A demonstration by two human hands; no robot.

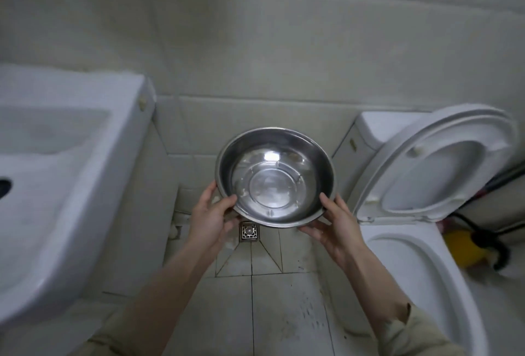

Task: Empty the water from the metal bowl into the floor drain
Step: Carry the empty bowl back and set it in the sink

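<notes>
A shiny metal bowl is held in the air, its opening facing me and tilted toward me. My left hand grips its lower left rim, thumb on the inside edge. My right hand grips the lower right rim, thumb on the rim and fingers underneath. A thin film of water glints on the bowl's bottom. The square metal floor drain lies in the tiled floor just below the bowl's near edge, between my two hands.
A white washbasin fills the left side. A white toilet with its lid and seat raised stands at the right. A yellow object and dark hoses lie behind it. Wet grey floor tiles stretch toward me.
</notes>
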